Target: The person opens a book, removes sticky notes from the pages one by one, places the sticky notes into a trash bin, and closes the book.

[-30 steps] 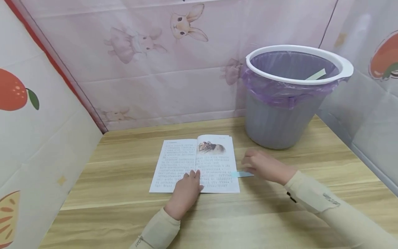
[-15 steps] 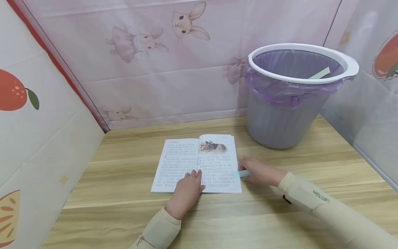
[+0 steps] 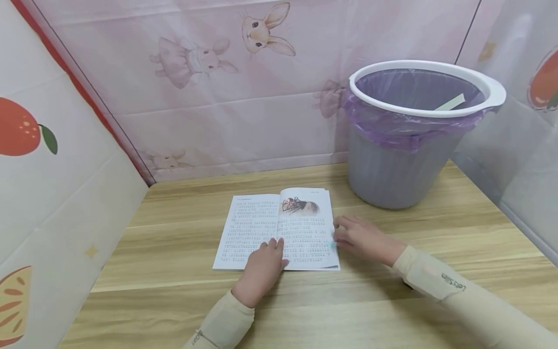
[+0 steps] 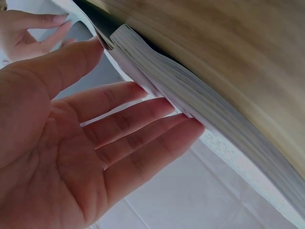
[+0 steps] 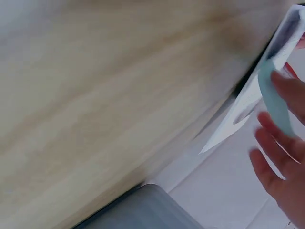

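An open book (image 3: pixel 248 228) with printed text and a spider picture lies on the table. My left hand (image 3: pixel 263 266) rests at the lower middle of its pages; the left wrist view shows that hand's fingers (image 4: pixel 147 162) extended, tips on the pages. At the book's right edge, my right hand (image 3: pixel 366 240) pinches a light blue paper strip (image 5: pixel 275 102) between thumb and fingers. One end of this strip is on the right page; in the head view the hand hides most of it. The page's lower right corner is lifted slightly.
A grey trash bin (image 3: pixel 388 165) with a white rim and purple liner stands at the table's back right. A pale green strip (image 3: pixel 451 103) sticks up inside it. Printed sheets (image 3: pixel 261 121) line the walls around the wood-grain table (image 3: pixel 174 291).
My right hand has moved left to the page edge and taken hold of the blue strip, covering most of it. The page's lower right corner has come up. My left hand stays put.
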{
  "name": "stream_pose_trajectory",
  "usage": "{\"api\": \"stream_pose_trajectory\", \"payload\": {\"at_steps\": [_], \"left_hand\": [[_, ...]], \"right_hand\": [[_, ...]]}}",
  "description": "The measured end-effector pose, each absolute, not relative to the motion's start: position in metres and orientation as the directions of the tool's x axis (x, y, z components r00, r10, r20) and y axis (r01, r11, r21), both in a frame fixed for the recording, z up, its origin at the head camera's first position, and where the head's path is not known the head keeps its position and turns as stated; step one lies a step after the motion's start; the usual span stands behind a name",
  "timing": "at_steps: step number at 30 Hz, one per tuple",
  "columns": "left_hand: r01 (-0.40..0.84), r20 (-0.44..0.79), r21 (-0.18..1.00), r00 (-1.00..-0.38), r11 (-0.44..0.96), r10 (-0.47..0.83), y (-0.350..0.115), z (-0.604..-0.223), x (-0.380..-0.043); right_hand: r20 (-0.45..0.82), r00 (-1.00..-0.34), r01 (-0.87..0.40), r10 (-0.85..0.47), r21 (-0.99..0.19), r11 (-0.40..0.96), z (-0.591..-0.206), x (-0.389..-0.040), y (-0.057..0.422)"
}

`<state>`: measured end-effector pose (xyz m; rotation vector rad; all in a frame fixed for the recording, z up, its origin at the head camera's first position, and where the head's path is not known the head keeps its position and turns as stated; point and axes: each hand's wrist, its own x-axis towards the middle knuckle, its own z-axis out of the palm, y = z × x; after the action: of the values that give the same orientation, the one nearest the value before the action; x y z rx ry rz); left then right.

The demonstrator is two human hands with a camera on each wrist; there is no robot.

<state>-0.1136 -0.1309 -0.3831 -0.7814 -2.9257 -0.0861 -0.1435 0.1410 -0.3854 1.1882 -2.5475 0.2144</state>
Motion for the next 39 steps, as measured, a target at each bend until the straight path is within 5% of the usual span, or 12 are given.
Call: {"api": "stream_pose_trajectory", "payload": {"at_steps": [11, 26, 36, 39], "left_hand": [[0.502, 0.141, 0.024, -0.858, 0.864, 0.494, -0.131, -0.383, -0.115], [0.495, 0.139, 0.0, -0.861, 0.869, 0.49, -0.129, -0.382, -0.117], [0.497, 0.134, -0.009, -0.859, 0.868, 0.494, -0.128, -0.382, -0.116], [0.497, 0.126, -0.008, -0.86, 0.868, 0.494, -0.129, -0.383, -0.115]], "right_hand": [[0.27, -0.528, -0.736, -0.805, 0.327, 0.593, -0.385, -0.145, 0.14], [0.261, -0.759, -0.634, -0.597, -0.086, 0.768, -0.378, -0.143, 0.137], [0.272, -0.826, -0.56, -0.494, -0.291, 0.775, -0.379, -0.149, 0.14], [0.409, -0.788, -0.601, -0.461, -0.342, 0.723, -0.364, -0.147, 0.144]]}}
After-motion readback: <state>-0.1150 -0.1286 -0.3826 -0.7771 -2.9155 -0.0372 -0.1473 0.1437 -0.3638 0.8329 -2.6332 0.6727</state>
